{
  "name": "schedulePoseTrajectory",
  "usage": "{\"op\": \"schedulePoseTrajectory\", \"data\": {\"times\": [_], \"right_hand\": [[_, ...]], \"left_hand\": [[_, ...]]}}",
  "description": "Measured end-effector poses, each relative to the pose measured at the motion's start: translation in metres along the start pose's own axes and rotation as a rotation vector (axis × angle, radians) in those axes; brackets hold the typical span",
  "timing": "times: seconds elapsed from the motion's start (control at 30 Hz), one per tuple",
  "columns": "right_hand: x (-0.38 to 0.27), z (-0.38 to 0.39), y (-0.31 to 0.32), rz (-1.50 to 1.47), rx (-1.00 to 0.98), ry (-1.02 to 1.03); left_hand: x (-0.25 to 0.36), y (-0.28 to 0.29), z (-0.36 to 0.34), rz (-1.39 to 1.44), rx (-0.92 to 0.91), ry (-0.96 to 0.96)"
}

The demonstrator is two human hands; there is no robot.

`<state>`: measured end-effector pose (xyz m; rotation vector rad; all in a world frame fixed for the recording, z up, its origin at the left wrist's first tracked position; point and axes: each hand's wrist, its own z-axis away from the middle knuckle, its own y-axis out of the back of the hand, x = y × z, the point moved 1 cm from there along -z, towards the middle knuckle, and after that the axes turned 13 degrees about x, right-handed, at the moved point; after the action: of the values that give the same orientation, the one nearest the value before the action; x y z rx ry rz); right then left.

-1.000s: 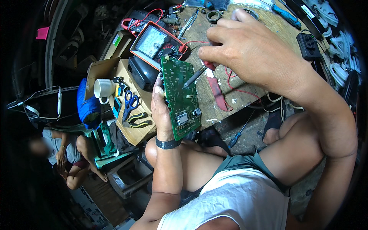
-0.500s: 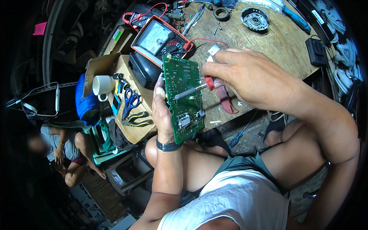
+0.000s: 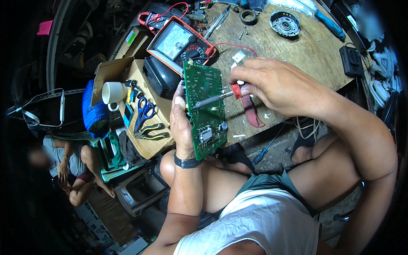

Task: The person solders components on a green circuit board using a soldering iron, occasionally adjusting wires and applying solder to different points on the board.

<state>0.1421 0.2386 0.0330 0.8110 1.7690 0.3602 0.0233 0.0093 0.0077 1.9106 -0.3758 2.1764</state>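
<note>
My left hand (image 3: 182, 129), closed, grips the left edge of a green circuit board (image 3: 205, 80), which is tilted up over the front edge of the bench. In my right hand (image 3: 274, 85) is a soldering iron (image 3: 214, 99) with a red collar and a grey metal barrel. Its tip points left at the board's face near the left edge; whether it touches cannot be made out. Beyond the board's top lies an orange-framed analog multimeter (image 3: 174, 44). A dark red strap (image 3: 251, 112) lies on the bench below my right hand.
A cardboard box (image 3: 159, 142) on the left bears blue scissors (image 3: 145, 111), pliers (image 3: 154, 131) and a white mug (image 3: 114, 94). A round metal part (image 3: 284, 24) and a tape roll (image 3: 247, 17) lie at the back of the wooden bench (image 3: 306, 53). Another person (image 3: 76, 161) sits at far left.
My right hand and the soldering iron have shifted slightly right and down. The board has moved a little right with my left hand. The whole view has shifted slightly.
</note>
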Motion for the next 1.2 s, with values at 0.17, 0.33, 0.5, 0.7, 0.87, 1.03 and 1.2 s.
{"op": "schedulePoseTrajectory", "data": {"times": [0.17,0.33,0.5,0.7,0.87,1.03,1.2], "right_hand": [[0.001,0.000,0.006,-0.003,0.026,0.041],[0.004,-0.007,0.023,-0.012,-0.009,-0.062],[0.014,-0.007,0.046,-0.182,-0.089,-0.315],[0.032,-0.002,0.060,-0.408,-0.051,-0.437],[0.019,0.002,0.088,-0.480,0.169,-0.635],[0.029,0.028,0.111,-0.672,0.075,-0.760],[0.025,0.053,0.112,-0.733,0.029,-0.800]], "left_hand": [[0.000,-0.006,0.004,0.059,-0.028,-0.010],[-0.007,-0.001,0.003,-0.019,0.012,-0.013],[-0.019,0.012,-0.006,-0.045,0.036,-0.105],[-0.022,0.012,-0.006,0.008,0.028,-0.095],[-0.018,0.009,0.000,0.057,0.062,-0.061],[-0.016,0.015,0.011,0.146,0.120,-0.037],[-0.018,0.015,0.015,0.161,0.138,-0.081]]}}
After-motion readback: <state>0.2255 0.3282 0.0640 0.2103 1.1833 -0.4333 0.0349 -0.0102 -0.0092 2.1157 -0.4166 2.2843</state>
